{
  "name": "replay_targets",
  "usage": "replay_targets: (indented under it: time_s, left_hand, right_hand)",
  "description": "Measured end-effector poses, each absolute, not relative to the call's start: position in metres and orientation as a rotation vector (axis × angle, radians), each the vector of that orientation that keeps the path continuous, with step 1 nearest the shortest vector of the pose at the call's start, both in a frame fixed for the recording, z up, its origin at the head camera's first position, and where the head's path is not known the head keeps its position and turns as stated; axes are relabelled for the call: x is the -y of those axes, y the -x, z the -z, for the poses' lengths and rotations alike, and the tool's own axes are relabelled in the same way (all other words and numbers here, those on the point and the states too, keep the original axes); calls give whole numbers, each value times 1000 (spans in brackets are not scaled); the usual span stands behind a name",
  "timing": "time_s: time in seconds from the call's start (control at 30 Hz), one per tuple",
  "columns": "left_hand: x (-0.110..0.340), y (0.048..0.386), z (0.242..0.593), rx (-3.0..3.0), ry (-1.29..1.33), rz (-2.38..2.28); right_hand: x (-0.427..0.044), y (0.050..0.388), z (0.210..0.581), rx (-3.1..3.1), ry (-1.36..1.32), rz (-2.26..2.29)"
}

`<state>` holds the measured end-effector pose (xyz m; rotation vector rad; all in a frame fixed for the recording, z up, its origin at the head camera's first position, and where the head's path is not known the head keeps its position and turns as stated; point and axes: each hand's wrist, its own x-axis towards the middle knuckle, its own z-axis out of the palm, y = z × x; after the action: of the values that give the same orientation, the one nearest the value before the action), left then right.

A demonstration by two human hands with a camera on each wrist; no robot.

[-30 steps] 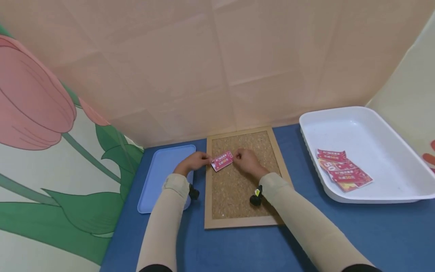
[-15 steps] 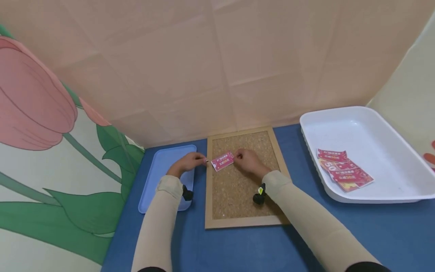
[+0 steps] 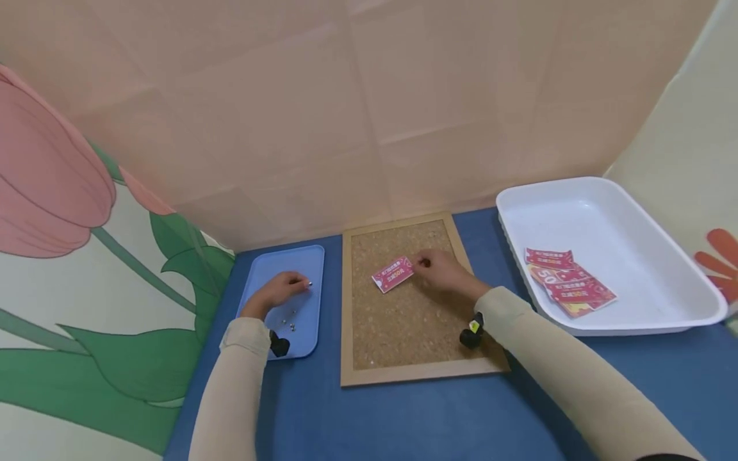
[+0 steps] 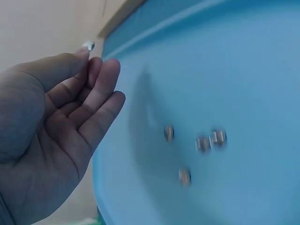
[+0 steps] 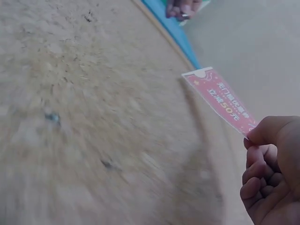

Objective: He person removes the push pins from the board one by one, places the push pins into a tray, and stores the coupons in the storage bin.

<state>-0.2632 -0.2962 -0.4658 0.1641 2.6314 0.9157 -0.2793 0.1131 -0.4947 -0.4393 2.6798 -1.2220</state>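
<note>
My left hand [image 3: 278, 293] is over the blue tray [image 3: 314, 307], pinching a small shiny metal push pin [image 4: 88, 45] between thumb and fingers. Several more small metal push pins [image 4: 202, 144] lie on the tray beneath it. With thumb and curled fingers, my right hand [image 3: 442, 273] pinches the right end of a pink coupon [image 3: 393, 274]. In the right wrist view, the coupon stands out from my fingertips over the cork board [image 5: 93, 93], its far end raised off the surface. The cork board has a wooden frame [image 3: 346, 307].
A white tub [image 3: 634, 256] stands to the right, with several overlapping pink coupons [image 3: 576, 291] inside. Blue cloth [image 3: 357, 422] covers the table. A beige sheet [image 3: 277, 115] rises behind the board, and a flower-patterned wall [image 3: 92, 358] is on the left.
My left hand has moved left from the coupon's corner to above the blue tray, taking the push pin away. My right hand still holds the coupon; the head view has shifted slightly.
</note>
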Motion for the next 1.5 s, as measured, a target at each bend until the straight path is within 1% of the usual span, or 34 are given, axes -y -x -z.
replay_targets:
  time_s: [0.33,0.43,0.53,0.7,0.87,1.07,1.33,1.5]
  left_hand:
    - [338,242,457,-2672,-42,-946]
    - [352,232,454,-2699,-49,-939]
    - [365,223,452,-2742,-73,-939]
    - [380,210,449,-2807,-103,-927]
    - [387,199,446,-2841,-88,-908]
    - [392,192,448,-2862,-65,-886]
    - [392,190,450,-2882,-64,-879]
    - [395,184,452,-2883,-50,-873]
  right_hand:
    - [-172,257,442,-2878,620,1172]
    - [-195,252,429,-2935,640,1149]
    - [-221,248,422,-2978,591,1115]
    - [-265,240,421,-3010,423,1029]
    - [-295,232,421,-3023,318,1000]
    - [-312,225,423,-3001,272,1002]
    - [-318,225,416,-3017,274,988]
    - [-322,222,419,-3000,254,983]
